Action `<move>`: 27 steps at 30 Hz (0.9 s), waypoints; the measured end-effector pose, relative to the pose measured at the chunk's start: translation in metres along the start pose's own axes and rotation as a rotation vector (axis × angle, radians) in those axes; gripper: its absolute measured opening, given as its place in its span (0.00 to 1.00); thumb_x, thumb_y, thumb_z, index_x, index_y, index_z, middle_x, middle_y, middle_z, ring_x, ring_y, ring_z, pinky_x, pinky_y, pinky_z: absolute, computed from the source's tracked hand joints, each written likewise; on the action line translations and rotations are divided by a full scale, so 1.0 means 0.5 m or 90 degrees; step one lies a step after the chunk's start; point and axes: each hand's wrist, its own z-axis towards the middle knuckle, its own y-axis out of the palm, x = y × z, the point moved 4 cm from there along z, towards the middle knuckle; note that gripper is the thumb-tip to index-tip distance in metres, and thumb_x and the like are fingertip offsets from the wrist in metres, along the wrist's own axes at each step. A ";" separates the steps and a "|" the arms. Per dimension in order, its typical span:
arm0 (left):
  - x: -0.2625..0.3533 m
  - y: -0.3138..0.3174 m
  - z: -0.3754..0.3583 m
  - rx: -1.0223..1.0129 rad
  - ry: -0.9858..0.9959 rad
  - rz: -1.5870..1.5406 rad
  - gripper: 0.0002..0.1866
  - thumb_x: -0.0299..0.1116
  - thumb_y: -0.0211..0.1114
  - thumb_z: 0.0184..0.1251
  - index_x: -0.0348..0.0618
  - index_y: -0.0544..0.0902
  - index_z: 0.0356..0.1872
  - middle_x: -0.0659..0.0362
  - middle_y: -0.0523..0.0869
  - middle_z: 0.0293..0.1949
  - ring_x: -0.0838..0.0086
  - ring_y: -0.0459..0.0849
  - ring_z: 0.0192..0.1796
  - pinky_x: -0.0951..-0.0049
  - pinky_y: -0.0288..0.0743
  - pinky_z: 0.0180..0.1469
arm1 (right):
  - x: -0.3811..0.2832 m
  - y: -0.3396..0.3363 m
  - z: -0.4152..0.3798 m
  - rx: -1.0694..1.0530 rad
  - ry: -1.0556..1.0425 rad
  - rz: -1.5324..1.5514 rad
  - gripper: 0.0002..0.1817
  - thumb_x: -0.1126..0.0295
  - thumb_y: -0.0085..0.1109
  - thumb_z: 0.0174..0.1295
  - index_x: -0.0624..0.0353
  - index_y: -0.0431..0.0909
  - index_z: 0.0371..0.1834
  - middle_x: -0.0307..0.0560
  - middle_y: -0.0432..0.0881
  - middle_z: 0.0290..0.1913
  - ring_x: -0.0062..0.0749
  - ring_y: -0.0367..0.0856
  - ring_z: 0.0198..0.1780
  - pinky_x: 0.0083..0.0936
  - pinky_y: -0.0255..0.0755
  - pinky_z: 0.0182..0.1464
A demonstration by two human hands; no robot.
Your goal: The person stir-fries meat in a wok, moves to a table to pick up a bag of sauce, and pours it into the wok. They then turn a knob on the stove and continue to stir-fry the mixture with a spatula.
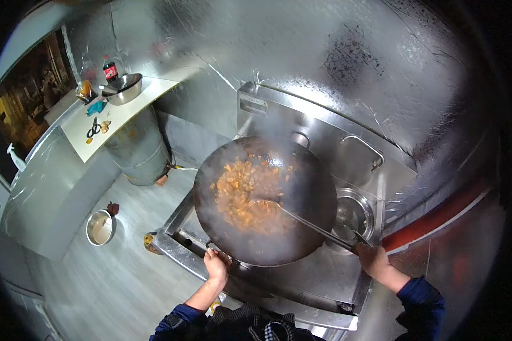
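A large dark wok sits on the steel stove, with steam rising from it. Chopped browned food is heaped across its middle and left side. At the wok's near left rim, my left hand is closed around its small ear handle. My right hand grips the end of a long-handled ladle, which slants down into the food. Food and steam partly hide the ladle's head. Just beyond my right hand, a round metal pot is set into the stove top, with a handled utensil in it.
A tap hangs over the stove's back right. On the white shelf at left are a steel bowl, a cola bottle, scissors and a teal cloth. A grey drum stands below. Another bowl rests on the floor.
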 end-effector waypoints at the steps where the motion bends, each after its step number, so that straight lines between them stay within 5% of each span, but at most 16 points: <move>1: 0.001 0.002 -0.001 -0.002 0.004 -0.002 0.14 0.42 0.34 0.66 0.46 0.59 0.24 0.64 0.59 0.12 0.76 0.58 0.11 0.74 0.57 0.14 | 0.013 -0.029 -0.027 -0.062 0.040 -0.071 0.10 0.63 0.52 0.48 0.55 0.71 0.31 0.45 0.76 0.23 0.40 0.76 0.22 0.34 0.69 0.25; 5: -0.001 0.001 0.004 -0.019 0.012 -0.019 0.14 0.41 0.33 0.66 0.46 0.59 0.24 0.63 0.59 0.11 0.76 0.58 0.11 0.74 0.57 0.14 | 0.048 -0.249 -0.050 -0.092 0.131 -0.085 0.19 0.56 0.56 0.45 0.57 0.73 0.36 0.48 0.76 0.20 0.38 0.78 0.25 0.32 0.70 0.27; 8: 0.004 0.007 -0.001 0.000 0.007 0.002 0.15 0.41 0.33 0.66 0.46 0.59 0.23 0.64 0.59 0.12 0.76 0.58 0.12 0.74 0.57 0.14 | 0.093 -0.302 -0.022 -0.047 0.135 0.285 0.21 0.55 0.64 0.38 0.63 0.75 0.25 0.56 0.75 0.21 0.44 0.76 0.25 0.31 0.68 0.30; 12: 0.006 0.005 -0.006 0.005 0.009 0.011 0.15 0.42 0.33 0.66 0.46 0.59 0.23 0.64 0.59 0.12 0.76 0.59 0.12 0.75 0.57 0.15 | 0.156 -0.257 0.111 -0.194 0.249 0.388 0.20 0.54 0.59 0.47 0.64 0.74 0.22 0.44 0.70 0.10 0.26 0.69 0.12 0.24 0.64 0.18; 14: -0.011 -0.008 0.015 0.038 0.059 0.105 0.14 0.41 0.33 0.66 0.46 0.59 0.23 0.64 0.59 0.12 0.76 0.58 0.11 0.75 0.56 0.13 | 0.180 -0.185 0.182 -0.488 0.397 0.487 0.19 0.54 0.53 0.52 0.63 0.74 0.27 0.36 0.65 0.10 0.17 0.59 0.08 0.19 0.54 0.09; 15: 0.023 0.019 -0.020 0.043 0.032 0.079 0.14 0.40 0.33 0.66 0.47 0.59 0.23 0.63 0.59 0.11 0.77 0.56 0.11 0.76 0.54 0.12 | 0.194 -0.115 0.227 -0.541 0.357 0.594 0.20 0.52 0.49 0.54 0.61 0.73 0.27 0.34 0.62 0.09 0.15 0.56 0.07 0.17 0.49 0.07; 17: 0.010 0.013 -0.008 0.010 0.025 0.002 0.14 0.40 0.34 0.66 0.47 0.59 0.23 0.64 0.58 0.11 0.77 0.57 0.11 0.75 0.53 0.12 | 0.129 -0.045 0.311 -0.460 0.178 0.656 0.18 0.52 0.49 0.55 0.57 0.70 0.22 0.34 0.62 0.09 0.15 0.57 0.08 0.16 0.48 0.08; 21: 0.007 -0.001 0.002 0.034 0.041 0.039 0.14 0.40 0.34 0.66 0.47 0.59 0.23 0.64 0.58 0.11 0.78 0.56 0.10 0.75 0.52 0.12 | 0.022 0.056 0.369 -0.393 0.126 0.665 0.15 0.56 0.54 0.52 0.57 0.73 0.25 0.39 0.68 0.14 0.19 0.63 0.12 0.19 0.55 0.13; 23: 0.010 0.008 -0.006 0.032 -0.011 0.011 0.15 0.40 0.34 0.66 0.44 0.60 0.23 0.62 0.62 0.10 0.76 0.61 0.09 0.75 0.60 0.12 | -0.005 0.007 0.339 0.000 -0.157 0.400 0.13 0.58 0.55 0.50 0.57 0.73 0.30 0.45 0.73 0.19 0.24 0.71 0.18 0.23 0.62 0.18; 24: 0.010 0.010 -0.005 0.031 -0.015 0.009 0.15 0.40 0.34 0.66 0.44 0.60 0.23 0.62 0.62 0.10 0.76 0.61 0.09 0.75 0.60 0.12 | -0.004 -0.002 0.317 -0.042 -0.138 0.298 0.14 0.60 0.51 0.52 0.57 0.71 0.35 0.50 0.75 0.24 0.34 0.76 0.26 0.29 0.67 0.25; 27: 0.007 0.003 0.001 0.032 0.039 0.070 0.16 0.39 0.33 0.67 0.43 0.60 0.22 0.61 0.62 0.09 0.75 0.61 0.09 0.74 0.59 0.12 | -0.002 -0.065 0.219 0.056 -0.244 0.084 0.17 0.59 0.55 0.46 0.58 0.68 0.35 0.49 0.73 0.20 0.43 0.73 0.21 0.35 0.67 0.26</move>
